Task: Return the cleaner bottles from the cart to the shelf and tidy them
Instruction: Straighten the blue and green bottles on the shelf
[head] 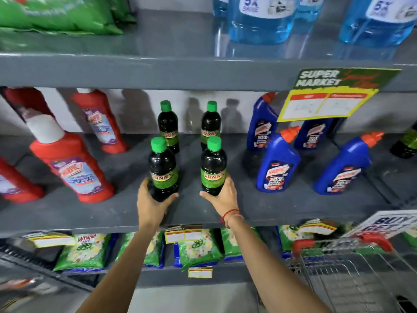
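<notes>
Two dark bottles stand at the shelf (203,213) front, left bottle (163,170) in the left hand (151,203) grip, right bottle (213,168) in the right hand (222,198) grip. Pushed toward twelve o'clock carelessly, either could topple the rear bottles (168,127).

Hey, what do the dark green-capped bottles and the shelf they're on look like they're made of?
Dark bottles: likely clear glossy plastic, given the sharp highlights and dark liquid; caps look smooth matte plastic. Shelf: probably grey painted metal, flat and scuffed, though that's uncertain.
</notes>
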Action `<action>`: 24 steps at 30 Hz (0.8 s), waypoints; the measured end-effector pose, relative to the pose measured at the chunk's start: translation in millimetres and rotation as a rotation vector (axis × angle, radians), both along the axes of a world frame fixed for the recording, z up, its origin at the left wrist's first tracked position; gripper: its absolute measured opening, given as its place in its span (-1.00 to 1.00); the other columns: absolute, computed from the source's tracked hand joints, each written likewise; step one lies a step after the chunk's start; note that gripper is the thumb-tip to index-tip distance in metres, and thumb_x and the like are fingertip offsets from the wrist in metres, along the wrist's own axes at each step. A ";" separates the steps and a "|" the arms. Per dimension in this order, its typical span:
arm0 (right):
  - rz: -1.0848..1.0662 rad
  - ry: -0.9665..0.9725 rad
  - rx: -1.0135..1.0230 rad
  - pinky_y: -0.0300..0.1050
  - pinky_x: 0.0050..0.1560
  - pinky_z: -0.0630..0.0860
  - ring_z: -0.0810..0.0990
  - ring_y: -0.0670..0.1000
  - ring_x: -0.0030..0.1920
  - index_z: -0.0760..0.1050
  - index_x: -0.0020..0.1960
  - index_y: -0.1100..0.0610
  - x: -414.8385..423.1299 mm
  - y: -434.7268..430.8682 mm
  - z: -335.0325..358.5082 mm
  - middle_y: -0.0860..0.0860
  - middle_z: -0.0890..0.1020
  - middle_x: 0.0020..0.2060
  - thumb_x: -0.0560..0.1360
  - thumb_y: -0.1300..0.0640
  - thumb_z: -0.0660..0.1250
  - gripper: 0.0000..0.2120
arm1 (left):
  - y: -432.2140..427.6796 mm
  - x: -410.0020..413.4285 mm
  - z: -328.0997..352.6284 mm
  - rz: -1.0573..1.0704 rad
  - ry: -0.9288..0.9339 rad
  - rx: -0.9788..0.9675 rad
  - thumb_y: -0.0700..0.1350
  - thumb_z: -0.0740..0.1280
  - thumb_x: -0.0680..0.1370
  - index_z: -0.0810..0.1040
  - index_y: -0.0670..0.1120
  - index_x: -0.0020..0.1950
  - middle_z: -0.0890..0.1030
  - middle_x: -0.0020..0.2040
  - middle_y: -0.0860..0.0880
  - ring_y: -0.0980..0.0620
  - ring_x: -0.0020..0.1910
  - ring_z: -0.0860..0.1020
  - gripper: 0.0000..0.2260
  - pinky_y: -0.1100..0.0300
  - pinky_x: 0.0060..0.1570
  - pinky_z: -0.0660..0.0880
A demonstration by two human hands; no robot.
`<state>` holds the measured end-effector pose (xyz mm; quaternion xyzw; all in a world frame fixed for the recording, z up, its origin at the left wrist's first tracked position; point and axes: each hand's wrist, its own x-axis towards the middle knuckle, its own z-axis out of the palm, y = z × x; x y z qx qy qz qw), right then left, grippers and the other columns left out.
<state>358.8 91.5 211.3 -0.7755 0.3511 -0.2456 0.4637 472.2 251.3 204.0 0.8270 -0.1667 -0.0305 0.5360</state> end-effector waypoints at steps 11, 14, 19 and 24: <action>-0.038 0.035 -0.049 -0.09 0.24 0.40 0.49 0.13 0.24 0.30 0.31 0.18 2.2 -1.3 -5.7 0.16 0.53 0.22 0.21 0.06 0.56 -0.23 | 1.8 19.8 -5.7 -0.029 -0.057 0.071 0.07 0.56 0.21 0.49 -0.09 0.18 0.66 0.07 -0.14 -0.08 0.05 0.60 -0.39 0.13 0.02 0.48; -0.039 0.056 -0.070 -0.05 0.26 0.40 0.48 0.15 0.26 0.28 0.32 0.19 3.4 0.3 -5.7 0.17 0.52 0.23 0.22 0.05 0.56 -0.22 | 4.3 19.2 -3.7 -0.038 -0.051 0.061 0.06 0.56 0.22 0.49 -0.10 0.18 0.66 0.07 -0.14 -0.08 0.05 0.60 -0.40 0.13 0.00 0.48; -0.115 0.066 -0.114 0.06 0.36 0.32 0.36 0.22 0.34 0.20 0.39 0.31 -0.1 19.3 -6.3 0.28 0.42 0.29 0.26 0.15 0.55 -0.16 | 13.9 12.5 6.1 -0.082 0.010 0.028 -0.04 0.56 0.25 0.42 -0.13 0.25 0.61 0.16 -0.13 -0.07 0.09 0.57 -0.37 0.19 0.06 0.49; -0.371 -0.199 -0.212 0.08 0.19 0.43 0.52 0.27 0.12 0.40 0.24 0.33 -9.4 82.4 -9.1 0.32 0.48 0.09 0.37 0.33 0.41 -0.54 | 65.2 12.9 11.6 0.010 0.049 -0.135 -0.13 0.48 0.37 0.51 -0.12 0.16 0.62 0.08 -0.06 0.16 -0.05 0.57 -0.61 0.52 -0.11 0.43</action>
